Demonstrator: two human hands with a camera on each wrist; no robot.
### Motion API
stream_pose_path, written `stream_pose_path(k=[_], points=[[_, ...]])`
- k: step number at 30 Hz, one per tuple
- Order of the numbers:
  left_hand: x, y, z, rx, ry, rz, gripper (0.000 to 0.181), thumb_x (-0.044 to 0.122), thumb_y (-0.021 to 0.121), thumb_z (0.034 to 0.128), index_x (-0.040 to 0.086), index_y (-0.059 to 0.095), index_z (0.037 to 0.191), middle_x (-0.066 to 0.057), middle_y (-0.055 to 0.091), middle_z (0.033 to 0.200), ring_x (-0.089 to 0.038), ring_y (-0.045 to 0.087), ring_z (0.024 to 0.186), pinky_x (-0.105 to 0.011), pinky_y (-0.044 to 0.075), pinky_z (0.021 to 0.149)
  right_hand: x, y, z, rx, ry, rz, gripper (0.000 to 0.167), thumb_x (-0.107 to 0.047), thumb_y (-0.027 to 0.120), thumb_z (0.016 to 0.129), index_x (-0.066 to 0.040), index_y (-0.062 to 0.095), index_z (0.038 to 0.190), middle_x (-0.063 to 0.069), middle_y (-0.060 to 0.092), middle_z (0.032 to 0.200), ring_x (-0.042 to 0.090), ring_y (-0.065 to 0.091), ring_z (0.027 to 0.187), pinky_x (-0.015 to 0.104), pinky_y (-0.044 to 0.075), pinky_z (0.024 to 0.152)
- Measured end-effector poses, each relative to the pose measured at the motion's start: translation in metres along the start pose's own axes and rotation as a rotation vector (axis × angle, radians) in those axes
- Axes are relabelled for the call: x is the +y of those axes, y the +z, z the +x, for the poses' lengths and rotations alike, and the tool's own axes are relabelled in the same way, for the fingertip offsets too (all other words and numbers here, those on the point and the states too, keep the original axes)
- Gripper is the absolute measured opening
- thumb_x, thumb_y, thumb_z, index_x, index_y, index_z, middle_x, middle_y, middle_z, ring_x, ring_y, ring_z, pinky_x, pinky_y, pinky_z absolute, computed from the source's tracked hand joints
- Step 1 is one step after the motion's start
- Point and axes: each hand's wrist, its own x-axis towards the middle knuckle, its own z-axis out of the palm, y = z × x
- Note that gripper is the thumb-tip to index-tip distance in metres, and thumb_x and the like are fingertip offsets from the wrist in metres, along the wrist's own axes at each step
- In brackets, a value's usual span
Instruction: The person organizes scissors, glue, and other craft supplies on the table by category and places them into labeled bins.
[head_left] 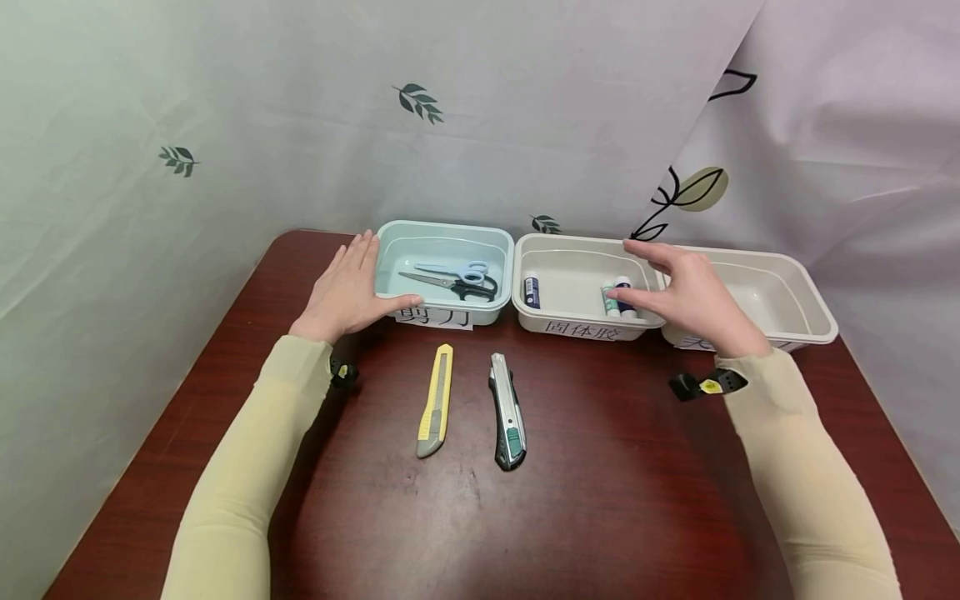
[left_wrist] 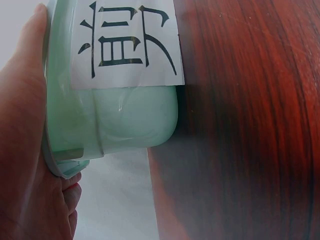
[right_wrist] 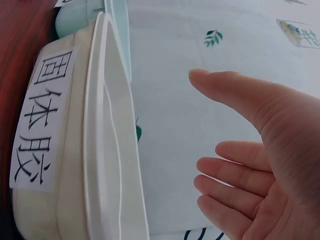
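My left hand (head_left: 347, 287) rests against the left end of a light blue bin (head_left: 390, 229), fingers extended and thumb along its front rim. In that bin lie light-blue-handled scissors (head_left: 472, 272) and black-handled scissors (head_left: 476, 289). My right hand (head_left: 693, 292), fingers and thumb spread apart, hovers over the right end of the middle cream bin (head_left: 555, 242) and holds nothing. Glue sticks lie inside: a dark blue one (head_left: 532, 292) at the left, a green-and-white one (head_left: 610, 300) and another dark blue one (head_left: 624, 292) at the right.
A yellow utility knife (head_left: 435, 400) and a silver-and-black utility knife (head_left: 508, 412) lie on the dark red table (head_left: 600, 500). The right cream bin (head_left: 813, 321) stands partly behind my right hand. A patterned curtain (head_left: 300, 108) hangs behind the bins.
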Motion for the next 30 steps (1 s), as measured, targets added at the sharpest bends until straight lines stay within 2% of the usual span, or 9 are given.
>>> stream_pose_path(k=[12,17,23,30], points=[[-0.001,0.0,0.0,0.004,0.007,0.004,0.125,0.083,0.053,0.0838,-0.006,0.009,0.16,-0.024,0.009,0.167,-0.033,0.006,0.154,-0.042,0.001,0.124,-0.018,0.003,-0.006,0.08,-0.021,-0.013,0.063,-0.034,0.088,0.081,-0.011,0.068,0.136,0.006,0.067,0.131,0.031,0.059,0.126,0.05,0.046,0.104],[-0.001,0.0,0.0,0.003,0.007,0.002,0.126,0.083,0.053,0.0837,-0.006,0.009,0.16,-0.023,0.009,0.167,-0.033,0.006,0.154,-0.042,0.001,0.124,-0.025,0.009,-0.009,0.093,-0.052,-0.009,0.061,-0.032,0.089,0.08,-0.01,0.069,0.133,0.005,0.069,0.128,0.03,0.062,0.122,0.048,0.048,0.101],[-0.001,0.001,0.0,0.003,0.006,0.0,0.126,0.083,0.053,0.0836,-0.006,0.009,0.16,-0.023,0.009,0.167,-0.032,0.005,0.154,-0.042,0.001,0.124,-0.029,0.023,-0.012,0.087,-0.104,0.0,0.061,-0.032,0.09,0.079,-0.006,0.07,0.13,0.007,0.07,0.126,0.027,0.062,0.121,0.048,0.05,0.1],[-0.002,0.001,0.0,0.0,0.007,0.004,0.125,0.084,0.053,0.0837,-0.006,0.009,0.16,-0.023,0.008,0.167,-0.032,0.005,0.154,-0.042,0.001,0.124,-0.037,0.043,-0.018,0.045,-0.13,0.014,0.066,-0.039,0.09,0.078,-0.006,0.069,0.132,0.006,0.069,0.127,0.022,0.062,0.12,0.047,0.05,0.099]])
